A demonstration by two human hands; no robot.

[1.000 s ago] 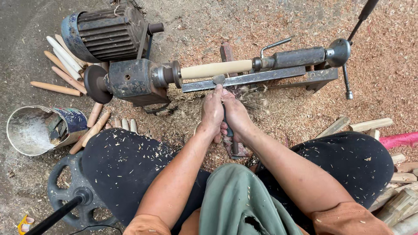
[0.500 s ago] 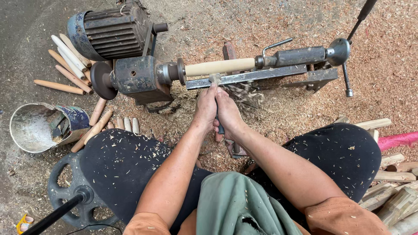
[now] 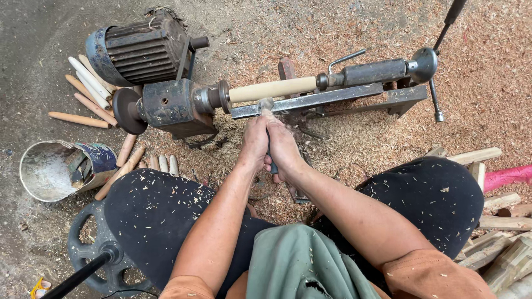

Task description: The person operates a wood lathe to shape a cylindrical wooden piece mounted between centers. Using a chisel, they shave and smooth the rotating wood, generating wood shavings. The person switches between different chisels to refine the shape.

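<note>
Two hands: left hand (image 3: 254, 141) and right hand (image 3: 285, 148) were pressed together, both clenched around the turning chisel (image 3: 268, 126).
Chisel tip: rested on the tool rest (image 3: 310, 102), touching the pale wooden spindle (image 3: 271, 89) at 12 o'clock.
Motor (image 3: 141, 50): at 11 o'clock.
Turned sticks (image 3: 88, 91): at 10 o'clock.
Bucket (image 3: 55, 169): at 9 o'clock.

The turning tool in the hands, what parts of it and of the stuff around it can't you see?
Head view only:
- Turning tool: most of its handle is wrapped by the left hand and right hand.
- Tool tip: too small to tell whether it touches the wooden spindle.
- Metal bucket: its contents are dim and unclear.
- Wood blanks: cut off by the right edge.
- Black wheel: partly under the knee.
</note>
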